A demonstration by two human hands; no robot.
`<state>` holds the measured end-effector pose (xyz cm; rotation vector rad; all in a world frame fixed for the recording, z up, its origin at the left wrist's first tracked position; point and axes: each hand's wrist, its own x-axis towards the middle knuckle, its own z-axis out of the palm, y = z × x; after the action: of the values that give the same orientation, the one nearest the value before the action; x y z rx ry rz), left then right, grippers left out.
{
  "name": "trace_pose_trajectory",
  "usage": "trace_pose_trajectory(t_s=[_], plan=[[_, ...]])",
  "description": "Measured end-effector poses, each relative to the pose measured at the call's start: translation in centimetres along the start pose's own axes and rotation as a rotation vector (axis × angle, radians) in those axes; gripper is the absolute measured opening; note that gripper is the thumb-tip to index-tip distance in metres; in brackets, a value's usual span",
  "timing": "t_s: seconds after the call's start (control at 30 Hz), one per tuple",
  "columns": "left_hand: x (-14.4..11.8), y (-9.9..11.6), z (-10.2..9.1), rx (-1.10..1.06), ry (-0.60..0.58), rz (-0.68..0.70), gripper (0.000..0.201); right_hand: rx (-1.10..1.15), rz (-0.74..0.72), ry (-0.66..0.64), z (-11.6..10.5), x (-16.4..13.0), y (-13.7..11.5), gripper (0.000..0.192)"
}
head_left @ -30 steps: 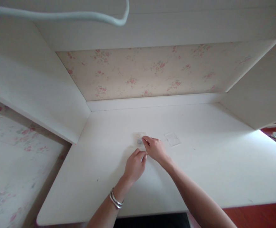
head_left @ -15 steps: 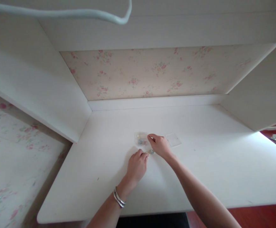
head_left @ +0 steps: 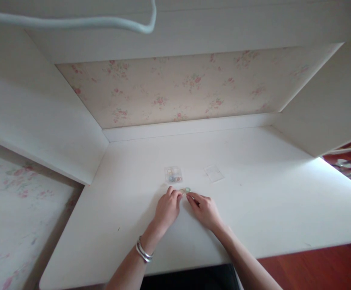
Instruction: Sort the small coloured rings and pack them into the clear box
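My left hand (head_left: 167,205) has its fingers pinched together just in front of a small clear box (head_left: 165,176). At its fingertips is a tiny pale yellowish piece (head_left: 182,191), perhaps a loop, too small to name. A small round pale-green piece (head_left: 188,189) sits right beyond the fingertips of my right hand (head_left: 204,207). That hand is closed too, thumb against fingers, beside the yellowish piece; what it holds, if anything, is too small to make out. Inside the box lie several small ring-like pieces (head_left: 175,179), some bluish, some reddish.
A clear flat square lid (head_left: 214,173) lies on the white desk (head_left: 254,193), right of the box. Side panels and a back ledge (head_left: 193,123) bound the desk. A white cable (head_left: 73,22) hangs across the top. Dark red floor (head_left: 314,266) shows beyond the front edge.
My right hand has drawn back from the box towards my left hand, so the box and its pieces are uncovered. The whole view has shifted slightly.
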<state>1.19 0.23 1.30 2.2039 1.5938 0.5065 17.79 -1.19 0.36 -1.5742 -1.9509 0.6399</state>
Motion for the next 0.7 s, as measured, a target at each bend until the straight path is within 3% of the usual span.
trace_pose_trajectory(t_s=[0.17,0.33,0.57,0.7], plan=[[0.4,-0.7,0.0,-0.162,0.100,-0.011,0.019,-0.147,-0.006,-0.054,0.0,0.1,-0.4,0.033],[1.2,-1.4,-0.7,-0.173,0.163,-0.047,0.019,-0.260,-0.030,-0.123,0.1,0.6,-1.1,0.032],[-0.1,-0.8,-2.5,-0.016,-0.090,-0.026,0.017,-0.237,-0.064,-0.151,-0.1,0.3,-1.4,0.031],[-0.9,-0.5,-2.6,0.064,-0.168,-0.018,0.018,-0.245,-0.125,-0.186,0.0,0.3,-1.2,0.031]])
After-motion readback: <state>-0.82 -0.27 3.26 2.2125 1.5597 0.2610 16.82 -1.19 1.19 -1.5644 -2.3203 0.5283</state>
